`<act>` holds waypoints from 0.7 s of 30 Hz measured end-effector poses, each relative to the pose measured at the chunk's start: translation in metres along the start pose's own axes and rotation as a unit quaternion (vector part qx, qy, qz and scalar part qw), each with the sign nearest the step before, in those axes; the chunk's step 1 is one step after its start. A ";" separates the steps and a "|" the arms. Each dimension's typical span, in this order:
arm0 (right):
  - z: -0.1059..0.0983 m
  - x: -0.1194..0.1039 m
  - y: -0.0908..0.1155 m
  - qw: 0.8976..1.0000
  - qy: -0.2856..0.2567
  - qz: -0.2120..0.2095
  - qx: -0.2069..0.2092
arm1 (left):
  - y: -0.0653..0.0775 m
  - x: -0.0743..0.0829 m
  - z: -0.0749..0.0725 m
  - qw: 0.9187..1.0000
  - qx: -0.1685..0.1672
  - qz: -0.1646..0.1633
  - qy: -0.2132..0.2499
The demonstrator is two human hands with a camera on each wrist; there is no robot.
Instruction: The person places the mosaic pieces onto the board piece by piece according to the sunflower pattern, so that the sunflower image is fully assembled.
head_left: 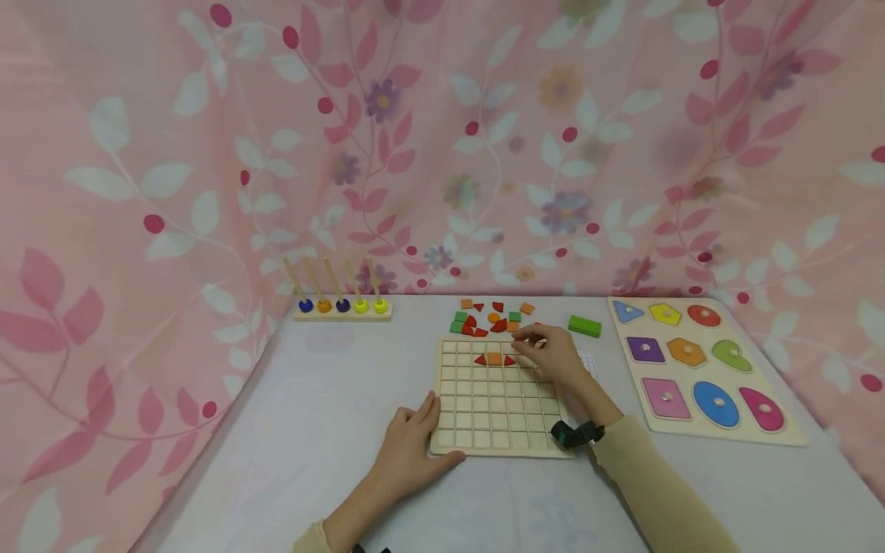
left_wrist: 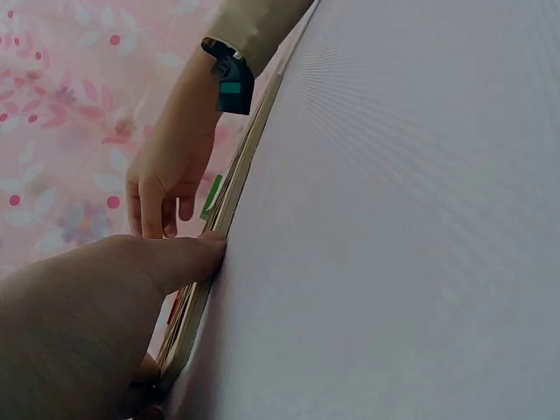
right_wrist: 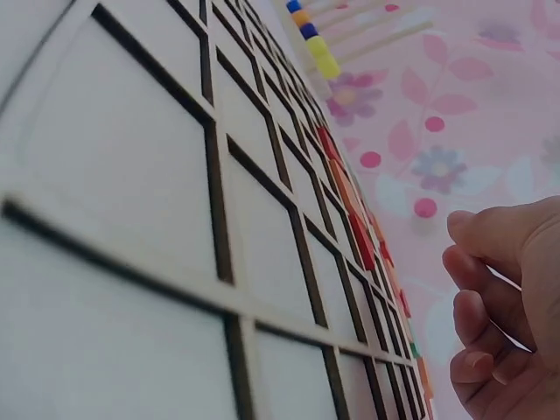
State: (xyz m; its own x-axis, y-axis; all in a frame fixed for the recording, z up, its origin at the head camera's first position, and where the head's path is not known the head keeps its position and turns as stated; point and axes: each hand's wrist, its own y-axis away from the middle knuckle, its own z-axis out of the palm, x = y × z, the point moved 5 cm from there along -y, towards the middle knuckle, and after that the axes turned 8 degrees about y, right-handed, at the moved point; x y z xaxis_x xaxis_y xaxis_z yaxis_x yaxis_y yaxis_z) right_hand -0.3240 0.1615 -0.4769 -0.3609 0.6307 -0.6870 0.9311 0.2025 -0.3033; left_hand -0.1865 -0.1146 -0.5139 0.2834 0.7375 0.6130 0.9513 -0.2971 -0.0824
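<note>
A light wooden grid board (head_left: 473,422) lies flat on the table. On one of its upper rows an orange square (head_left: 494,359) sits between two red triangular pieces (head_left: 509,360). My left hand (head_left: 409,453) rests at the board's near left corner, fingers along the left side and thumb at the front edge. In the left wrist view that thumb (left_wrist: 194,255) touches the board's edge. Over the far right part of the board hovers my right hand (head_left: 555,355), its fingers loosely bent. The right wrist view shows no piece between those fingers (right_wrist: 472,315).
Behind the board lie scattered red, green and orange pieces (head_left: 498,326). A green block (head_left: 585,326) and a partly covered white gridded sheet (head_left: 588,362) are nearby. A shape puzzle board (head_left: 698,400) stands right; a peg stand with coloured beads (head_left: 343,315) is far left. Floral cloth (head_left: 429,153) hangs behind.
</note>
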 end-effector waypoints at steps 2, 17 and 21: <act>0.003 -0.002 -0.005 1.000 0.014 -0.002 -0.009 | 0.001 0.000 0.000 1.000 -0.001 0.000 -0.002; 0.027 0.004 -0.068 0.998 0.052 0.030 -0.034 | 0.001 0.000 -0.001 1.000 -0.003 0.004 -0.007; 0.037 0.008 -0.073 0.997 0.056 0.034 -0.033 | 0.001 0.000 -0.001 1.000 -0.003 0.004 -0.005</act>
State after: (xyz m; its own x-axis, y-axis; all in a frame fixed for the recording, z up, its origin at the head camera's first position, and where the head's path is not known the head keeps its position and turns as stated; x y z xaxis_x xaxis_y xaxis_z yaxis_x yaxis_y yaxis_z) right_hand -0.3972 0.1242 -0.4846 -0.2931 0.7232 -0.6253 0.9557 0.2043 -0.2118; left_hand -0.1855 -0.1157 -0.5129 0.2923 0.7410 0.6045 0.9483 -0.3061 -0.0833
